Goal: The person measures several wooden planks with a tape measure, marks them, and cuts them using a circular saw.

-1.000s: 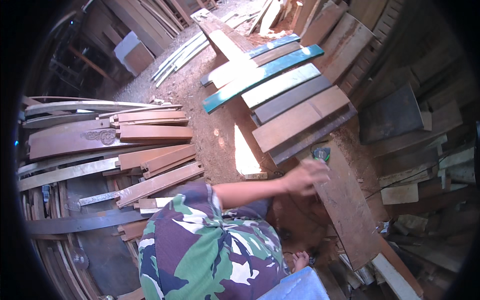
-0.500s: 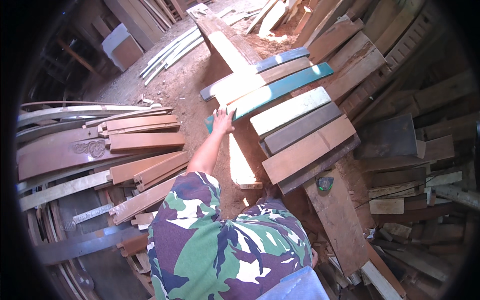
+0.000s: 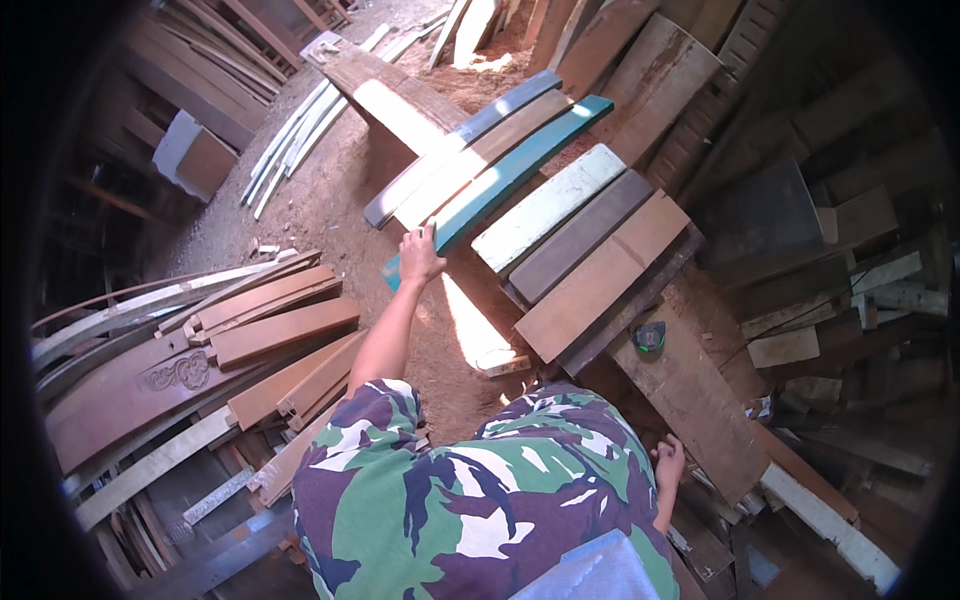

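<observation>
My left hand reaches forward and is closed around the near left part of a teal board, thumb and fingers over its edge. The board lies slanted across a long wooden bench, beside a bare brown plank and a grey-blue plank. Nearer to me is a stack with a whitish board, a dark grey board and a light brown board. At my right side hangs my right hand, fingers loosely bent and apart, holding nothing, near the bench's near end.
A tape measure rests on the near end of the bench. Piled brown timber and a carved panel fill the left. Scrap wood crowds the right. Pale strips lie on the dirt floor.
My left hand has gone from spread fingers on the teal board to a closed grip on it. My right hand has come into view at the right. The view has shifted and turned slightly.
</observation>
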### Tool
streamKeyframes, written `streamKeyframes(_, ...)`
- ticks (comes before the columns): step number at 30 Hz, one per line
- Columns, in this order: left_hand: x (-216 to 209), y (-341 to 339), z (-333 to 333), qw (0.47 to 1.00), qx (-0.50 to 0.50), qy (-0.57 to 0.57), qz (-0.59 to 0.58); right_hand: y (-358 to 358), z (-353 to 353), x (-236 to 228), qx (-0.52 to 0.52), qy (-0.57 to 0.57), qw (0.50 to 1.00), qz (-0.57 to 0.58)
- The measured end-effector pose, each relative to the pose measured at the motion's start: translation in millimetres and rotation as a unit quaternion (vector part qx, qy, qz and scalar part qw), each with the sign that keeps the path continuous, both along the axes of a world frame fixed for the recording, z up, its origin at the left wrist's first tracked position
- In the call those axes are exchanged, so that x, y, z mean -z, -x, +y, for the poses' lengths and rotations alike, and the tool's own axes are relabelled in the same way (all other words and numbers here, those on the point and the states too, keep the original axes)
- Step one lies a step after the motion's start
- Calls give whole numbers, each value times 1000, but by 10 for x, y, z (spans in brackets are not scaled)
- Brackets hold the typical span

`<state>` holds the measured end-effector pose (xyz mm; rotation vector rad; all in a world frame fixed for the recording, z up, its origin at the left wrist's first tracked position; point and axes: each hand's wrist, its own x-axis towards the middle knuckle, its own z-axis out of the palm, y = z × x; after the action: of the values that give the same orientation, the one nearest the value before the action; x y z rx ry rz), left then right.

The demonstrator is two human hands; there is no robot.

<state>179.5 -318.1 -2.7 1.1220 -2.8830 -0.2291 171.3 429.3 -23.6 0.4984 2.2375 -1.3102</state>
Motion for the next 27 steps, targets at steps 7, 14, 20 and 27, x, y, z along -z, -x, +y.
streamKeyframes(7, -474, -351, 257, 983, 43, -165, 71, 306, -454, -322, -121, -37, 990, 57)
streamKeyframes(14, -1412, -570, 952, 880, 78, -452, 125, 813, -922, -788, -54, 133, 980, 139)
streamKeyframes(20, -1588, -362, 2124, 817, 184, -538, 100, 1326, -1379, -1781, -65, 281, 932, 219)
streamKeyframes(27, -1704, -62, 3545, 765, 343, -544, 22, 1039, -679, -2085, 45, 260, 940, 215)
